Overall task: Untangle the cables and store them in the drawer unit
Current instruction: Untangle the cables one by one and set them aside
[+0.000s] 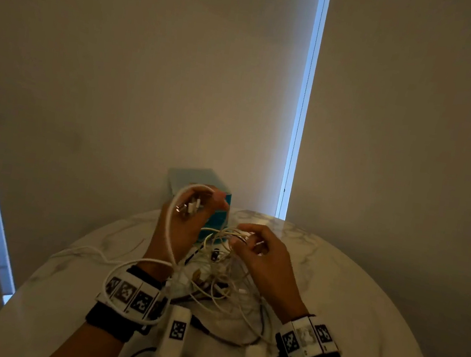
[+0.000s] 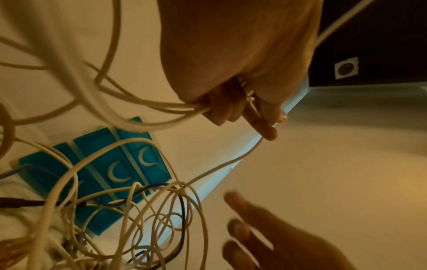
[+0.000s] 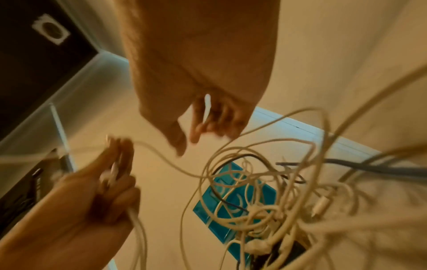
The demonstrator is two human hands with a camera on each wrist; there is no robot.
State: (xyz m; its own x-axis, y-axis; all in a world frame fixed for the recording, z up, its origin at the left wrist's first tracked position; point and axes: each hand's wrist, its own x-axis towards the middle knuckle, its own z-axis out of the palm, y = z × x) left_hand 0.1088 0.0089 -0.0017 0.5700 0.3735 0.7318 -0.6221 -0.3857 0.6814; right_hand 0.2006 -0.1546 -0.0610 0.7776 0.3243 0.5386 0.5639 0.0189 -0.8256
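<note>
- Many thin cables [image 1: 221, 278] sit in one big knot on the round marble table [image 1: 349, 283], between the two wrists and in front of the teal drawer unit [image 1: 217, 215].
- Most of the cables are white. A few are dark, and one looks grey.
- The left hand [image 1: 190, 217] is raised above the table. Its fingers are curled round a thick white cable [image 1: 168, 229] and a small bunch of plug ends.
- That thick cable loops up over the hand and hangs down to the knot.
- The right hand [image 1: 260, 250] pinches thin white strands [image 1: 230, 233] at the top of the knot, with its fingers bent around them.
- The cables look light and bendy. They will likely flop and slide, and they may catch on each other.
- A hard pull would likely make the knot tighter. A slow, soft pull seems better.
- The plug ends look hard and small. They seem like the best place to hold, since a plug can go back through a loop.
- The drawers look closed, with curved white handles [image 2: 144, 159] on the front.
</note>
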